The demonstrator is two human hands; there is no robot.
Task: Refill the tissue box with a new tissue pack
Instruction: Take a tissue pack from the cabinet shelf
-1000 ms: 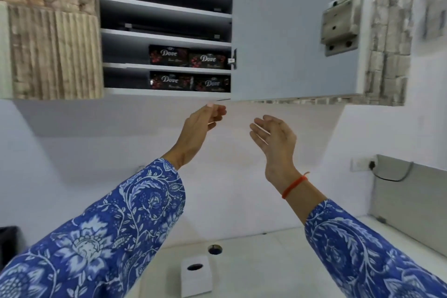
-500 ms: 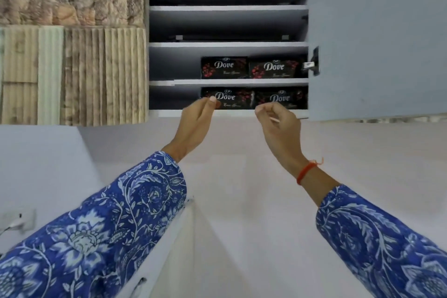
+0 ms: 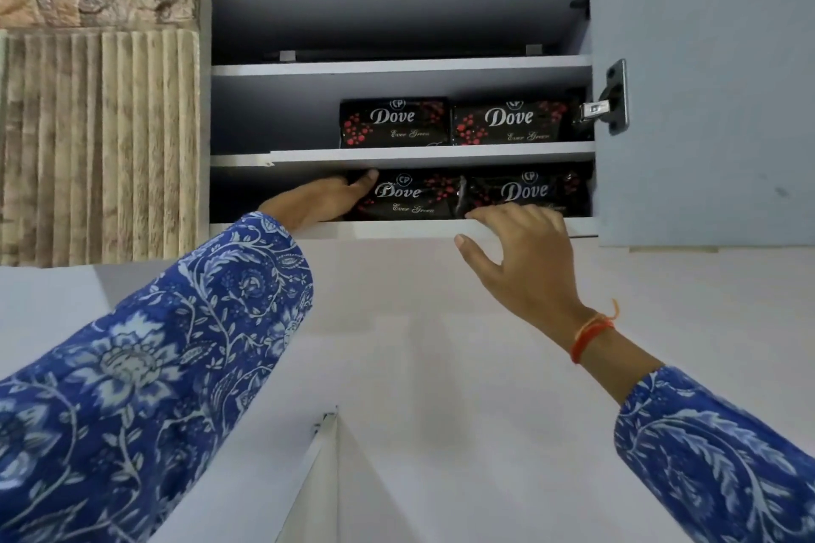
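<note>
From the head camera, looking up into an open wall cabinet, the likeliest slip is at the lowest shelf (image 3: 397,228): the left hand (image 3: 317,201) has reached in beside the left-hand tissue pack (image 3: 410,196), thumb against its upper left corner and the fingers hidden behind or under it, so whether it truly grips the pack cannot be told. The wrapper looks glossy and soft, and I judge that a one-sided pull could let it slide out of the hand, or drag the neighbouring pack (image 3: 527,190), which lies touching it, over the shelf lip. The right hand (image 3: 522,251) is spread and holds nothing, its fingertips resting on the shelf's front edge just below that second pack; from there it could steady things, or knock that pack loose. The shelf above sits close over the packs, so lifting while pulling may snag. The pack itself is a black rectangular bundle with red dots and white "Dove" lettering, lying flat; two more like it sit on the shelf above (image 3: 441,154). The tissue box is out of view.
</note>
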